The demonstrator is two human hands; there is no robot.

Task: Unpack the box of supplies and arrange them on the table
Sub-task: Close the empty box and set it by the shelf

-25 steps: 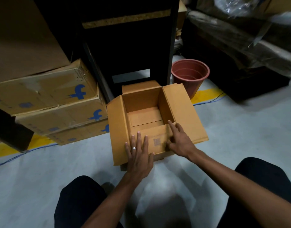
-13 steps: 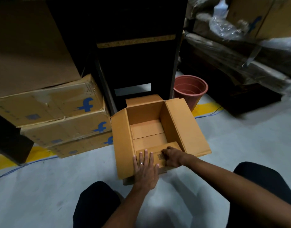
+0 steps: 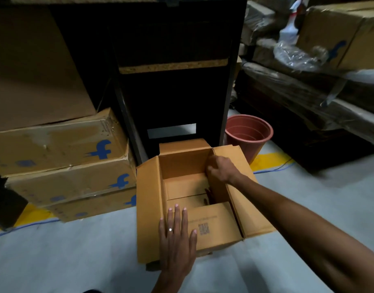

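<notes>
- Your left hand (image 3: pixel 177 235) lies flat, fingers straight, pinning the near flap (image 3: pixel 211 227) of the open box (image 3: pixel 150 208) on the floor in front of the dark cabinet (image 3: pixel 173 81).
- Your right hand (image 3: pixel 222 169) curls at the far right inner wall; what it grips, if anything, cannot be told.
- Keep the flap pressed down so the box stays put while you reach deeper.
- Half a second ago, your right hand sat at the near flap; it has since moved to the far corner.

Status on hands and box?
Left hand flat on near flap. Right hand gripping right wall of open brown cardboard box. No supplies visible inside.
</notes>
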